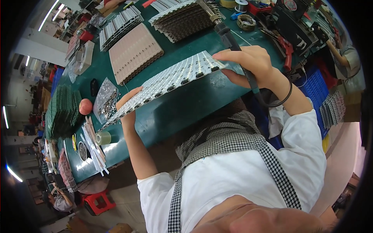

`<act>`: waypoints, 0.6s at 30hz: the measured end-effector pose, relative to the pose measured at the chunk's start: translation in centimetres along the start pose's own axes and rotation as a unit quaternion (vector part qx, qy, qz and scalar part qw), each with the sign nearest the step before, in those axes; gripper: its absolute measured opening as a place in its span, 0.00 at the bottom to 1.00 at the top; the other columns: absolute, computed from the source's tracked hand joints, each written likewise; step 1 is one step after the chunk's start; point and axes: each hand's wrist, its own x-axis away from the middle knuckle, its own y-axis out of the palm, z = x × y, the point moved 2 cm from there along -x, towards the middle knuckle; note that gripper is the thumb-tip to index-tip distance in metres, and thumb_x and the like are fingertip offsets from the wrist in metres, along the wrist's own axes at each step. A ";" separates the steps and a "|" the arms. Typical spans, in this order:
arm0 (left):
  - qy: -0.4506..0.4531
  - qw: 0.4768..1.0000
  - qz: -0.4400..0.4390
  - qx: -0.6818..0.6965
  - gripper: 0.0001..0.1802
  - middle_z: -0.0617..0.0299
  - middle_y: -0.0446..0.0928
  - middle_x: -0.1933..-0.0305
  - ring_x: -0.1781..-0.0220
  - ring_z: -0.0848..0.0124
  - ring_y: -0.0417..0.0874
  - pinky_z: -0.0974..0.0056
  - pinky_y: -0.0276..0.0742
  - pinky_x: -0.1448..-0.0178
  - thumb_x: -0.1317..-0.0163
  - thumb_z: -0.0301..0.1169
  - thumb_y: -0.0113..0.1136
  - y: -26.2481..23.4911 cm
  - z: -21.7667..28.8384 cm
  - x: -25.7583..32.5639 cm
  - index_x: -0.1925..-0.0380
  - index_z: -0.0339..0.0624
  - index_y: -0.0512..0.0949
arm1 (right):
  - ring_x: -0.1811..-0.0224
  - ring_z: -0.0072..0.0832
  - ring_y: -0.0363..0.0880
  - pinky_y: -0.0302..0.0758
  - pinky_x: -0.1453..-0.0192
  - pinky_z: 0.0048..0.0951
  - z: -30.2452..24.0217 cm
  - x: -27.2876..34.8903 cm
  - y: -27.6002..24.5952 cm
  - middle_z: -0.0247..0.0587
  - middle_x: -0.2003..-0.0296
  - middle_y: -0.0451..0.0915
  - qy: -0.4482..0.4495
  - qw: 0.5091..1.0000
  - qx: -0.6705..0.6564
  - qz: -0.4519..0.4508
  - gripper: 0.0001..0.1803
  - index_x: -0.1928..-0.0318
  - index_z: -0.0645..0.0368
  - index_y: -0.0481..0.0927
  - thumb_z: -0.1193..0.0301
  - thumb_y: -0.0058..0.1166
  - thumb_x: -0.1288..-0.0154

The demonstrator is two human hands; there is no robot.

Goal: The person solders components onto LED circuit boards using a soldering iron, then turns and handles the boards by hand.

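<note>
Nearest my camera are the wearer's white shirt and checked apron; past them, the white circuit-board panel is held tilted above the green tabletop, spanning both sets of fingers. The left fingers are curled closed on its long edge, its lower corner poking out past them. The right fingers pinch the opposite end between thumb and index, with a soldering iron tucked through the same grasp, its tip pointing away from me. Left of the left fingers I make out a plastic bag of small metal parts and a red apple; beyond them lies a stack of tan panels. I'd judge the step in hand as angling the panel rather than soldering; the next move seems to call for an even two-sided hold, iron tip clear.
</note>
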 end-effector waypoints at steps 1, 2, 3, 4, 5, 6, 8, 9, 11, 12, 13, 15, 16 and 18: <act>-0.012 0.999 -0.002 -0.030 0.08 0.60 0.80 0.69 0.70 0.75 0.76 0.71 0.70 0.64 0.45 0.20 0.54 -0.2 0.2 0.0 0.66 0.33 0.80 | 0.72 0.35 0.81 0.75 0.72 0.25 0.0 0.0 0.1 0.46 0.63 0.81 -0.001 1.000 -0.001 0.000 0.24 0.56 0.60 0.76 0.83 0.60 0.61; -0.013 0.999 -0.001 -0.031 0.08 0.60 0.80 0.69 0.70 0.75 0.76 0.71 0.70 0.64 0.45 0.20 0.54 -0.2 0.1 0.0 0.66 0.33 0.80 | 0.73 0.35 0.81 0.75 0.72 0.25 0.0 0.0 0.2 0.46 0.64 0.81 -0.006 1.000 0.000 0.006 0.24 0.57 0.61 0.76 0.83 0.60 0.61; 0.011 1.000 -0.008 -0.008 0.09 0.59 0.81 0.67 0.68 0.74 0.78 0.71 0.71 0.62 0.45 0.19 0.53 -0.1 0.0 -0.3 0.65 0.33 0.80 | 0.73 0.35 0.81 0.75 0.72 0.25 0.0 0.0 0.3 0.46 0.64 0.81 -0.009 1.000 0.002 0.012 0.24 0.57 0.61 0.76 0.83 0.60 0.62; 0.034 0.999 -0.014 0.014 0.09 0.58 0.81 0.66 0.67 0.74 0.79 0.71 0.71 0.61 0.46 0.18 0.53 0.0 0.1 -0.4 0.65 0.33 0.80 | 0.73 0.35 0.81 0.75 0.72 0.25 0.0 -0.2 0.5 0.46 0.64 0.81 -0.010 1.000 0.002 0.012 0.24 0.57 0.61 0.76 0.83 0.60 0.62; 0.034 0.999 -0.014 0.014 0.09 0.58 0.81 0.66 0.67 0.74 0.79 0.71 0.71 0.61 0.46 0.18 0.53 -0.1 0.2 -0.4 0.65 0.33 0.80 | 0.79 0.31 0.75 0.70 0.77 0.25 -0.1 -0.4 0.6 0.39 0.74 0.76 -0.023 0.999 0.009 0.040 0.21 0.59 0.58 0.77 0.80 0.62 0.59; 0.029 0.999 -0.020 0.004 0.10 0.58 0.81 0.65 0.65 0.73 0.80 0.71 0.72 0.59 0.46 0.18 0.52 -0.1 0.6 -0.4 0.64 0.33 0.80 | 0.85 0.28 0.70 0.65 0.82 0.25 -0.2 -0.5 0.7 0.32 0.84 0.71 -0.036 0.997 0.016 0.069 0.19 0.61 0.55 0.77 0.78 0.64 0.57; 0.023 0.999 -0.026 -0.005 0.11 0.57 0.82 0.63 0.64 0.72 0.81 0.71 0.72 0.58 0.46 0.17 0.51 -0.1 0.7 -0.3 0.64 0.32 0.80 | 0.79 0.31 0.75 0.70 0.77 0.25 -0.2 -0.1 0.4 0.39 0.74 0.76 -0.024 0.999 0.015 0.036 0.20 0.59 0.58 0.77 0.80 0.62 0.59; 0.014 1.000 -0.027 -0.003 0.12 0.57 0.82 0.63 0.64 0.72 0.81 0.71 0.72 0.58 0.46 0.17 0.50 -0.1 0.7 -0.3 0.64 0.32 0.80 | 0.73 0.34 0.81 0.75 0.73 0.25 -0.2 0.0 0.4 0.46 0.65 0.81 -0.012 1.000 0.015 0.006 0.22 0.58 0.62 0.77 0.82 0.60 0.61; 0.004 1.000 -0.027 -0.002 0.12 0.57 0.82 0.64 0.64 0.71 0.81 0.71 0.72 0.57 0.46 0.17 0.49 -0.2 0.5 -0.2 0.64 0.32 0.80 | 0.73 0.34 0.81 0.75 0.72 0.25 -0.2 0.0 0.4 0.46 0.65 0.81 -0.014 1.000 0.013 0.004 0.22 0.58 0.62 0.77 0.81 0.60 0.60; 0.001 1.000 -0.021 -0.012 0.12 0.57 0.81 0.64 0.63 0.71 0.81 0.71 0.72 0.57 0.46 0.16 0.49 -0.2 0.3 -0.1 0.64 0.32 0.80 | 0.73 0.35 0.81 0.75 0.72 0.25 -0.1 0.0 0.4 0.46 0.65 0.81 -0.014 1.000 0.013 0.002 0.22 0.59 0.62 0.76 0.81 0.59 0.60; -0.001 1.000 -0.015 -0.022 0.12 0.57 0.81 0.64 0.63 0.71 0.81 0.71 0.72 0.57 0.46 0.16 0.49 -0.2 0.2 0.0 0.63 0.32 0.80 | 0.73 0.35 0.81 0.75 0.72 0.25 -0.1 -0.1 0.4 0.46 0.65 0.81 -0.014 1.000 0.013 0.002 0.22 0.59 0.62 0.76 0.81 0.59 0.60; 0.003 1.000 -0.020 -0.002 0.13 0.57 0.81 0.63 0.63 0.71 0.81 0.71 0.72 0.57 0.46 0.16 0.48 -0.2 0.4 -0.1 0.63 0.32 0.80 | 0.73 0.35 0.81 0.75 0.73 0.25 -0.1 -0.1 0.4 0.45 0.66 0.81 -0.025 1.000 0.010 0.001 0.21 0.59 0.63 0.76 0.81 0.60 0.60; 0.007 1.000 -0.024 0.018 0.13 0.57 0.82 0.63 0.63 0.71 0.81 0.71 0.72 0.57 0.46 0.16 0.48 -0.2 0.6 -0.2 0.63 0.32 0.80 | 0.73 0.35 0.81 0.75 0.73 0.25 -0.1 0.0 0.4 0.45 0.66 0.81 -0.024 1.000 0.010 0.001 0.21 0.59 0.63 0.76 0.81 0.60 0.60; 0.005 0.999 -0.024 0.022 0.14 0.57 0.82 0.63 0.63 0.71 0.81 0.71 0.72 0.57 0.47 0.16 0.48 -0.1 0.3 -0.2 0.63 0.32 0.80 | 0.73 0.35 0.80 0.75 0.73 0.25 -0.1 0.0 0.4 0.45 0.66 0.81 -0.023 1.000 0.012 0.003 0.21 0.60 0.63 0.76 0.81 0.60 0.61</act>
